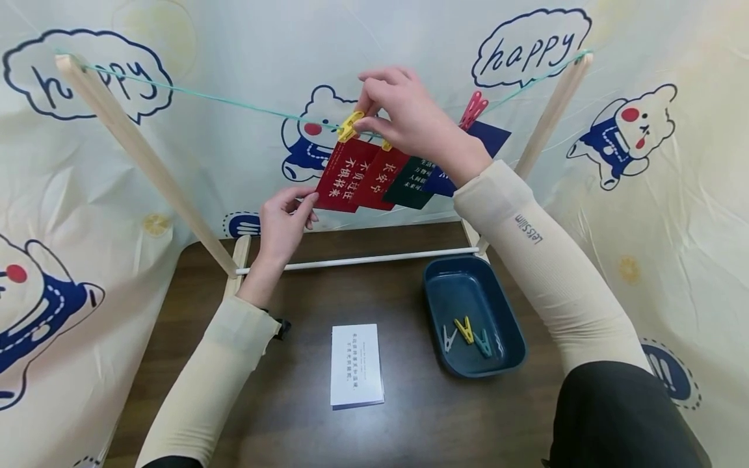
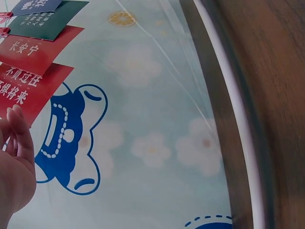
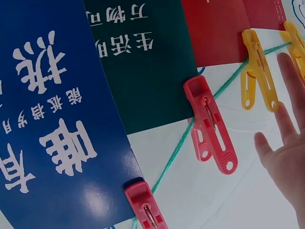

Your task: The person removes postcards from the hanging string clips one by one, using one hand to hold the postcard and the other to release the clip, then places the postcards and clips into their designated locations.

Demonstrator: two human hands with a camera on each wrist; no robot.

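Note:
A row of cards hangs from a green string by clothespins. My right hand (image 1: 404, 110) pinches a yellow clothespin (image 1: 349, 127) at the top of the leftmost red card (image 1: 345, 175). My left hand (image 1: 285, 218) holds that card's lower left corner between thumb and fingers. Beside it hang a second red card (image 1: 383, 179) with another yellow clothespin (image 3: 257, 67), a dark green card (image 3: 147, 71) on a pink clothespin (image 3: 209, 124), and a blue card (image 3: 62, 143) on another pink clothespin (image 3: 145, 207). In the right wrist view, the pinched clothespin is cut off by the frame edge.
Two wooden posts (image 1: 146, 166) carry the string, and a white rod (image 1: 374, 259) joins their base. A white card stack (image 1: 355, 364) lies on the dark table (image 1: 281, 403). A blue tray (image 1: 433, 325) at the right holds gray, yellow and teal clothespins. Behind hangs a printed cloth.

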